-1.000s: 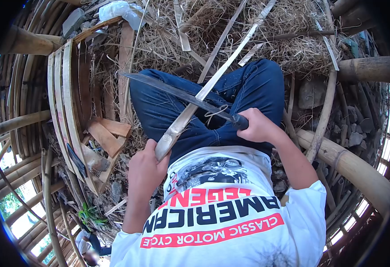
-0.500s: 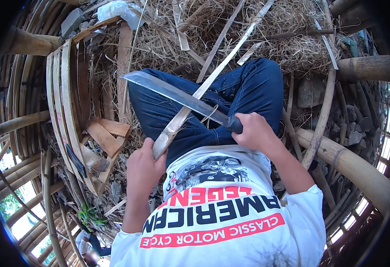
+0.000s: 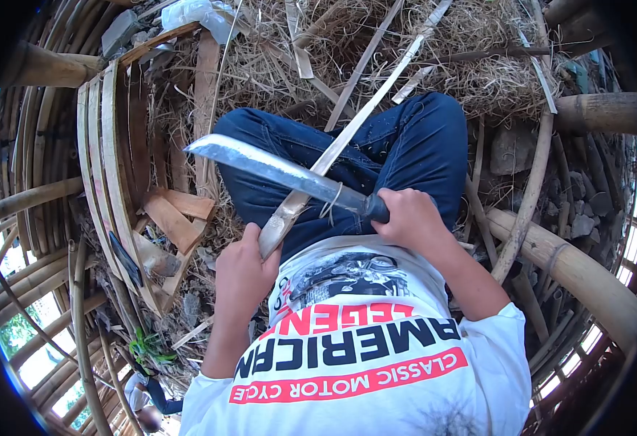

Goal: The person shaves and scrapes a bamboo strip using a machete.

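The pale split strip [image 3: 358,121] slants over the blue jeans [image 3: 427,142], its near end clamped in the left hand [image 3: 246,270], and the machete [image 3: 271,167], its handle gripped by the right hand [image 3: 408,218], crosses it. A shallow, steady blade angle, clear of the left fingers, should serve best. Since half a second ago, the blade has moved nearer the left hand.

daylight shows between bamboo poles [image 3: 31,202], with rubble [image 3: 581,223] and dry shavings [image 3: 482,89] below.
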Demonstrator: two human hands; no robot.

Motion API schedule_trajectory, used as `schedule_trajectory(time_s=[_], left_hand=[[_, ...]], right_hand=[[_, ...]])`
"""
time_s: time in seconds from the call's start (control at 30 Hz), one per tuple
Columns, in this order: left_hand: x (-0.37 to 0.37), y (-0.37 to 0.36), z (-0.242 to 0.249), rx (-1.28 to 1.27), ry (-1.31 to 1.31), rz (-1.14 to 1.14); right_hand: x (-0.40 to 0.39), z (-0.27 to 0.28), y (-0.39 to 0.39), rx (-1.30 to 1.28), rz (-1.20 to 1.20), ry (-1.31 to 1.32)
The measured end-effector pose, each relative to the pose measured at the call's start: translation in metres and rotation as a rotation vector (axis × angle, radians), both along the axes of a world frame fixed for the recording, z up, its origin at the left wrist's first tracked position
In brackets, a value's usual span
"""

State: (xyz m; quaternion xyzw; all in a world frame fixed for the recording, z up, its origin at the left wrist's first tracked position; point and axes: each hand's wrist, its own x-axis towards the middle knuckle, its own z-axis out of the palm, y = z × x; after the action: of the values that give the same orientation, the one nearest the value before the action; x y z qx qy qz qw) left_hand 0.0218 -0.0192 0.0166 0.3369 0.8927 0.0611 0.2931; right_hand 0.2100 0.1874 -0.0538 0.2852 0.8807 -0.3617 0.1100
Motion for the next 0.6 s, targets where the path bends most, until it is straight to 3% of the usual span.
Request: schedule_trajectory(time_s=[0.23,0.6], left_hand=[[0.003,-0.002,0.002,0.012,0.009,-0.014],[0.004,-0.007,0.006,0.024,0.000,0.000]], right_hand=[[0.011,-0.015,0.040,0.032,-0.226,-0.094],[0.016,-0.025,0.095,0.072,-0.259,-0.172]])
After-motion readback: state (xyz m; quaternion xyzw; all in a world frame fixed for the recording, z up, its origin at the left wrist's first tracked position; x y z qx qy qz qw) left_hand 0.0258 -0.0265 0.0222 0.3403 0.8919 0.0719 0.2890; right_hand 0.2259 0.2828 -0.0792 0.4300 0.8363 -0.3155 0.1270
